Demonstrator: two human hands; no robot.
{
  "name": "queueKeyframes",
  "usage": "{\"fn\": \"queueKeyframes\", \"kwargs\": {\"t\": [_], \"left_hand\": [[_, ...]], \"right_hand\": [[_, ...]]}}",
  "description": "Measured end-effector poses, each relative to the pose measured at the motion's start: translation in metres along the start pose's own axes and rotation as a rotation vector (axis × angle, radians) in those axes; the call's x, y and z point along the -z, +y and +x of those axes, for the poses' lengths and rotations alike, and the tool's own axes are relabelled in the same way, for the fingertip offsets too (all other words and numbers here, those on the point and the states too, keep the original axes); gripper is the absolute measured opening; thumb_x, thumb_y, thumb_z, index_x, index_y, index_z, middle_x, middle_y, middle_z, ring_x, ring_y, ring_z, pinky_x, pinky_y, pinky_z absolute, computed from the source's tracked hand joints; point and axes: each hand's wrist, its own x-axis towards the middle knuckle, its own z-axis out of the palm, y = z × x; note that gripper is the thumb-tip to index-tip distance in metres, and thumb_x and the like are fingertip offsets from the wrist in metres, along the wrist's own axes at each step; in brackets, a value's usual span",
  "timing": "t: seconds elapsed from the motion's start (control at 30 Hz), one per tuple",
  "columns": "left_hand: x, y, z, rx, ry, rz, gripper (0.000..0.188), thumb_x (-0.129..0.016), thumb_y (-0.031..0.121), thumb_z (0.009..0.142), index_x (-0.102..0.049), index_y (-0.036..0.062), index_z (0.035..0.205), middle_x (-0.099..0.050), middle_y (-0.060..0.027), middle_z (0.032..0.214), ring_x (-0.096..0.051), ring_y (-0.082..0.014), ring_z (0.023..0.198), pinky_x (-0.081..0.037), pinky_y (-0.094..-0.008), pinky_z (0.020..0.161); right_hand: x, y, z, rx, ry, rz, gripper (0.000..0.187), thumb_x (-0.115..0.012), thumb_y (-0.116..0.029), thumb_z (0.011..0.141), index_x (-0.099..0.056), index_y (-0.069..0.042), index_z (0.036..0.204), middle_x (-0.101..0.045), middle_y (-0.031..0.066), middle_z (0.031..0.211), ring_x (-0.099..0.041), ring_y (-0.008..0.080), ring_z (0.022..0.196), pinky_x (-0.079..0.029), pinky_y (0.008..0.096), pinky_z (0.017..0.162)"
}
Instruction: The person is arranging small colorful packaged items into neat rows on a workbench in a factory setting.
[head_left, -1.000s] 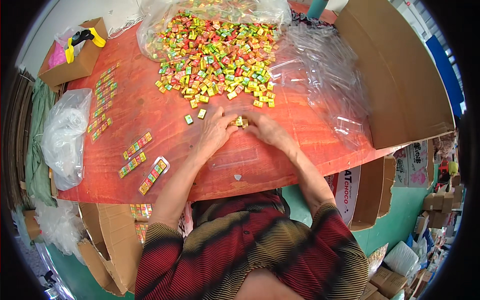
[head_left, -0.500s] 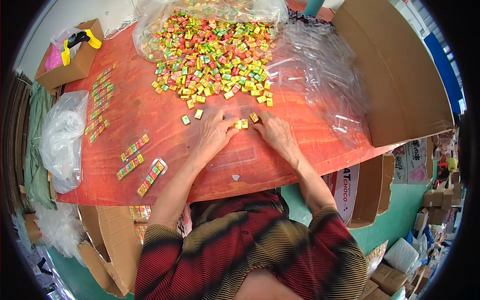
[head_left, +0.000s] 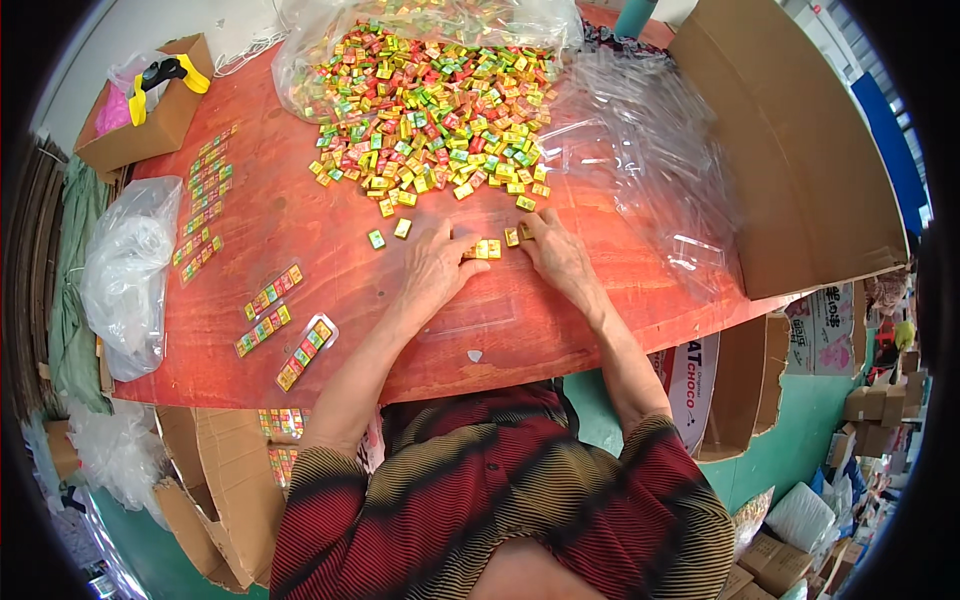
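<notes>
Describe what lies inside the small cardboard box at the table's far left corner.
Inside the cardboard box show a yellow-and-black tool and something pink; anything beneath them is covered.

Shiny wrappers, matt wood, crinkly plastic

The sweets (head_left: pixel 430 110) are wrapped in glossy foil; the red table (head_left: pixel 300 220) looks like smooth matt wood. Clear crinkled plastic bags (head_left: pixel 650 150) and rough brown cardboard (head_left: pixel 800 160) are seen.

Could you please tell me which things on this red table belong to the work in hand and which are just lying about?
In hand:
- left hand and right hand lining up small yellow wrapped sweets
- heap of mixed-colour wrapped sweets
- filled clear sweet strips

Lying about:
- brown cardboard box with yellow-handled tool
- crumpled white plastic bag
- large cardboard sheet
</notes>
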Motion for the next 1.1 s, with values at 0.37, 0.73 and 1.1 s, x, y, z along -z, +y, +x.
{"fn": "queueKeyframes", "kwargs": {"t": [0.37, 0.73, 1.1], "left_hand": [[-0.006, 0.004, 0.0, 0.017, 0.059, 0.071, 0.035, -0.071, 0.031, 0.067, -0.064, 0.0136, 0.098, -0.05, -0.0084, 0.087, -0.055, -0.0271, 0.081, -0.044, -0.0394, 0.067], [0.011, -0.007, -0.004, 0.017, -0.014, -0.103, 0.047, -0.07, 0.023, 0.069, -0.055, 0.0106, 0.112, -0.049, -0.0118, 0.097, -0.053, -0.0306, 0.088, -0.044, -0.0382, 0.073], [0.017, -0.017, -0.009, 0.086, -0.114, -0.227, 0.048, -0.068, 0.013, 0.071, -0.05, 0.0059, 0.115, -0.045, -0.0126, 0.103, -0.051, -0.0309, 0.096, -0.043, -0.0392, 0.08]], "right_hand": [[-0.004, -0.008, 0.002, 0.122, -0.144, 0.023, 0.039, -0.062, -0.012, 0.075, -0.048, -0.004, 0.111, -0.048, 0.0167, 0.109, -0.053, 0.0343, 0.096, -0.045, 0.0397, 0.078], [-0.008, -0.012, 0.004, 0.265, -0.063, 0.099, 0.029, -0.06, -0.014, 0.077, -0.053, -0.006, 0.104, -0.052, 0.0158, 0.097, -0.057, 0.0357, 0.084, -0.047, 0.0429, 0.069], [-0.002, 0.005, 0.063, -0.061, 0.37, 0.031, 0.021, -0.057, -0.018, 0.08, -0.062, -0.004, 0.093, -0.06, 0.0146, 0.089, -0.057, 0.0321, 0.084, -0.045, 0.0383, 0.073]]}}
